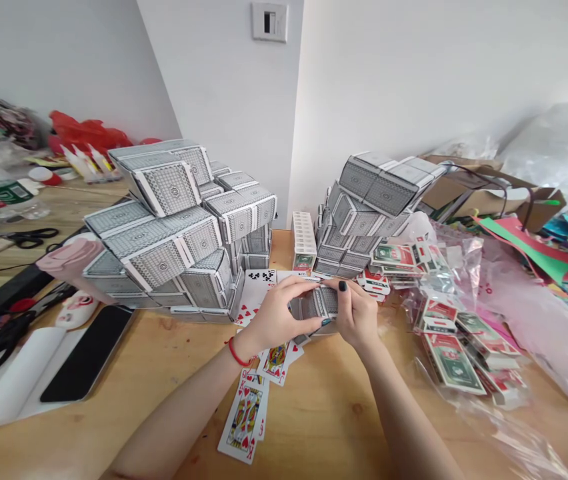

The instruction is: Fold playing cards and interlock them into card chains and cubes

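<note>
Both hands meet in the middle over a small block folded from playing cards [313,304], its grey patterned backs outward. My left hand [284,308], with a red cord at the wrist, curves around the block's left side, thumb at the front. My right hand [357,310] grips the right side, thumb bent on top; its other fingers are partly hidden. Loose face-up playing cards [245,419], a king of hearts among them, lie by my left forearm. Larger stacks of similar card blocks stand at the left [164,243] and the right [359,207].
Between the stacks stands a row of card boxes [304,240]. Green and red card packs [451,363] lie in clear plastic at the right. On the left are a black phone [89,353], scissors [29,237], a plastic bottle [9,193] and glue bottles [89,163].
</note>
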`<control>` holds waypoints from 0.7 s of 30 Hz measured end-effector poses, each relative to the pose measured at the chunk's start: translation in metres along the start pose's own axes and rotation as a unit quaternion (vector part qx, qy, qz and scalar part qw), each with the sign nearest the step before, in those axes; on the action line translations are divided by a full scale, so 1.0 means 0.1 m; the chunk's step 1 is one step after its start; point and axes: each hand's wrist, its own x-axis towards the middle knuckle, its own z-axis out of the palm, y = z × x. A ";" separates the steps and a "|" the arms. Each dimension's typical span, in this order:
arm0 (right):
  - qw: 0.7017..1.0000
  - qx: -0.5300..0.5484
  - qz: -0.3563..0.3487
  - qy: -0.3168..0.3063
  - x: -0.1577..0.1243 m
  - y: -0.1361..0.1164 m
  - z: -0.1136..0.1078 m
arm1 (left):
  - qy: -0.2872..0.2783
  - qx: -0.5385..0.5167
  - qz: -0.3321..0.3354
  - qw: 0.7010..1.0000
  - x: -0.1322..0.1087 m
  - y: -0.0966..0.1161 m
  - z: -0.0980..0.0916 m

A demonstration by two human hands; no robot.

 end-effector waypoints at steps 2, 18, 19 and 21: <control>1.000 -0.001 0.004 0.012 -0.01 -0.02 -0.01 | 0.010 -0.002 0.002 1.000 0.00 0.03 0.00; 0.999 -0.028 0.011 0.037 0.01 0.00 0.01 | 0.034 -0.040 -0.014 0.999 -0.03 0.07 0.09; 0.999 -0.029 0.012 0.038 0.01 0.01 0.02 | 0.031 -0.041 -0.013 0.999 -0.03 0.06 0.09; 0.999 -0.025 0.015 0.039 0.01 0.02 0.02 | 0.026 -0.045 -0.017 0.999 -0.03 0.05 0.07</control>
